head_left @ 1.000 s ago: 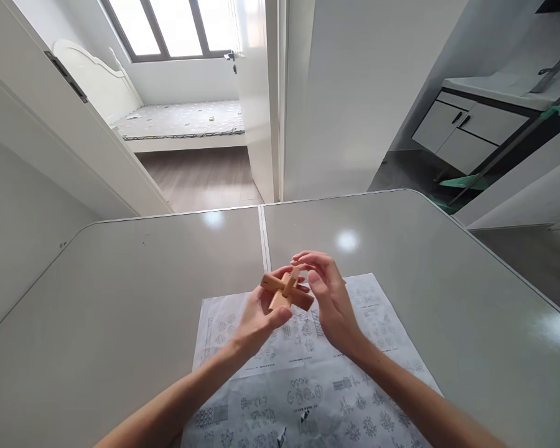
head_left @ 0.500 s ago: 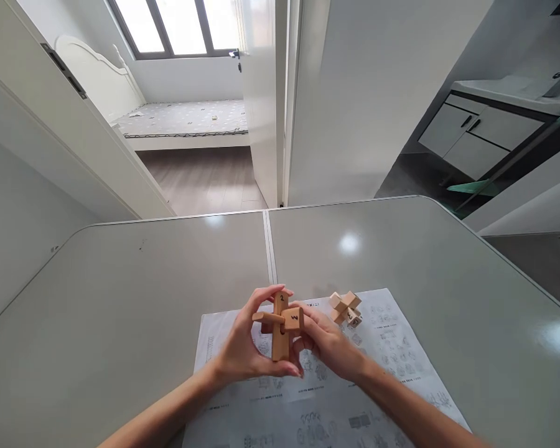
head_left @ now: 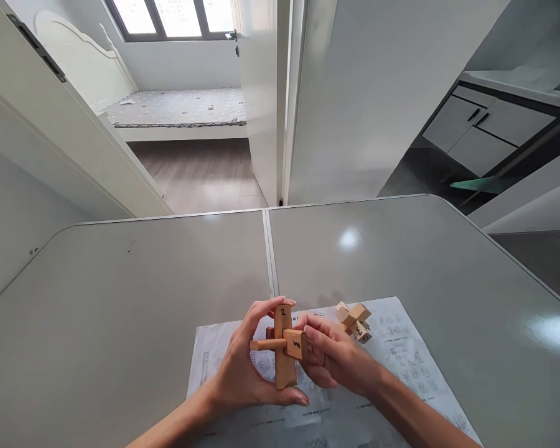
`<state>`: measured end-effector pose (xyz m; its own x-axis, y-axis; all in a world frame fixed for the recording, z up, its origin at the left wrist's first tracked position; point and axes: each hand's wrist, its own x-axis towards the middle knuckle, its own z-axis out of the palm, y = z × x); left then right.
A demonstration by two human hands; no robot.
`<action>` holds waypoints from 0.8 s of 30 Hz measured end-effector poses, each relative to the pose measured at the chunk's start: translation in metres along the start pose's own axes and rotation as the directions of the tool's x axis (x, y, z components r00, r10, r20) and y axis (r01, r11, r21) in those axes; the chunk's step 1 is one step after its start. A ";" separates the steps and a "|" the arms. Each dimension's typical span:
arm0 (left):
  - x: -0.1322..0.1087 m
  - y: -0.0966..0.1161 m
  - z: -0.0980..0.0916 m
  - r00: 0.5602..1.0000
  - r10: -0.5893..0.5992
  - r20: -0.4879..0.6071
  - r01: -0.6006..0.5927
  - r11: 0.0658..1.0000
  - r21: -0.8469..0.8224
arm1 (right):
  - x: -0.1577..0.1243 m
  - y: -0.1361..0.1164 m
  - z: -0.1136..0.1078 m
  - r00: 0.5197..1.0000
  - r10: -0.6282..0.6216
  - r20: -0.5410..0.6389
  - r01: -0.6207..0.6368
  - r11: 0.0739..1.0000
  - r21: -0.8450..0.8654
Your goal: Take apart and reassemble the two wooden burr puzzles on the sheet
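Note:
My left hand (head_left: 242,364) grips a long wooden puzzle piece marked 2 (head_left: 285,373) upright, with fingers over its top and the thumb under its lower end. Across its middle sits a second wooden puzzle piece (head_left: 295,344), its wide end bearing a dark mark like a 3 or M. A narrow wooden bar (head_left: 267,344) sticks out leftward from the crossing. The fingers of my right hand (head_left: 343,354) are closed at the wide end of the crossing piece. Part of the joint behind the pieces is hidden.
An interlocked wooden puzzle (head_left: 354,320) marked with a 3 rests at the far edge of a printed sheet (head_left: 420,361). The sheet lies on a grey table (head_left: 121,311) with a seam down its middle. Beyond stand a door (head_left: 260,99) and a bed (head_left: 182,109).
Both hands and the pieces sit slightly lower in view, and the pieces are turned a little. My right thumb and fingers have shifted on the crossing piece. The other puzzle lies still.

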<state>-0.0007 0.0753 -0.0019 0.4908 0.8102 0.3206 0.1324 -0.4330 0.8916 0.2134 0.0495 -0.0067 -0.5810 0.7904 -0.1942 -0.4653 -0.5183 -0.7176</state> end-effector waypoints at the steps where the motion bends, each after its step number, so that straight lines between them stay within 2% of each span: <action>1: 0.000 0.000 0.000 1.000 0.004 0.001 -0.004 1.000 -0.003 | -0.001 0.000 -0.001 1.000 0.015 0.001 -0.015 1.000 0.009; 7: 0.001 0.001 0.000 1.000 0.008 0.001 -0.008 1.000 -0.017 | -0.001 -0.002 0.001 0.999 0.034 0.040 -0.037 0.997 0.073; 13: -0.002 0.003 0.003 0.996 0.028 -0.087 -0.025 0.999 0.034 | -0.003 0.011 0.005 0.992 -0.114 -0.047 0.110 0.990 -0.083; 18: -0.004 0.004 0.007 0.983 0.064 -0.174 -0.046 0.993 0.106 | -0.007 0.023 0.007 0.981 -0.166 -0.098 0.159 0.985 -0.074; 24: -0.006 0.005 0.008 0.990 0.042 -0.134 -0.030 0.996 0.089 | -0.007 0.024 0.005 0.978 -0.186 -0.100 0.173 0.977 -0.125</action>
<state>0.0037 0.0656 -0.0018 0.3763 0.8368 0.3977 0.1939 -0.4908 0.8494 0.2029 0.0298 -0.0196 -0.4148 0.9015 -0.1236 -0.4716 -0.3291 -0.8181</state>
